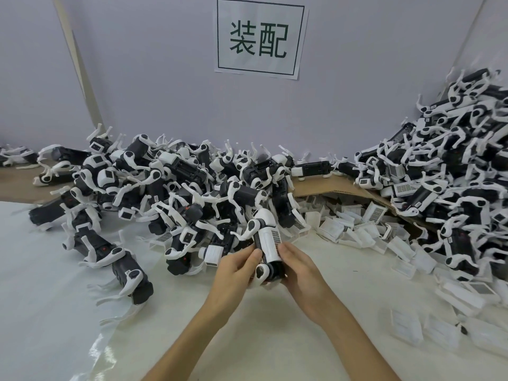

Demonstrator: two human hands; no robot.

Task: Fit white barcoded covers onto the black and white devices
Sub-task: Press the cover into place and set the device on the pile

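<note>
Both my hands hold one black and white device point(268, 266) upright-tilted above the white table sheet. A white barcoded cover point(270, 243) lies along its body, barcode facing me. My left hand point(236, 270) grips the device's left side, thumb pressing near the cover's edge. My right hand point(298, 266) grips the right side, thumb on the cover's barcode. A big heap of black and white devices point(170, 188) spreads behind, and loose white covers point(354, 229) lie to the right.
A second heap of devices point(445, 171) rises at the right on a sheet of cardboard point(327, 189). More white covers point(439, 323) lie along the right front. A paper sign point(259, 37) hangs on the grey wall. White sheet point(82, 312) covers the table.
</note>
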